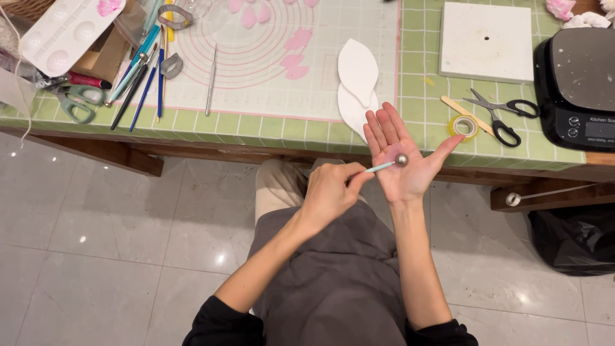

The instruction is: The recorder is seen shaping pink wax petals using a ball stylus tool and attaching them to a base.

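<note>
My left hand (330, 192) pinches the pale blue handle of a ball-ended modelling tool (387, 164). Its metal ball rests on the palm of my right hand (402, 157). That hand is held flat, palm up, fingers spread, just in front of the table edge. A thin pink petal piece (388, 151) seems to lie on the palm under the ball; it is hard to tell from the skin. Both hands hover above my lap.
On the green-tiled table (256, 131) lie a silicone mat (269, 70) with pink petals (296, 51), white leaf-shaped cutouts (357, 77), brushes and tools (138, 77), green scissors (80, 102), black scissors (503, 115), a tape roll (464, 126), a white block (487, 41) and a black scale (576, 83).
</note>
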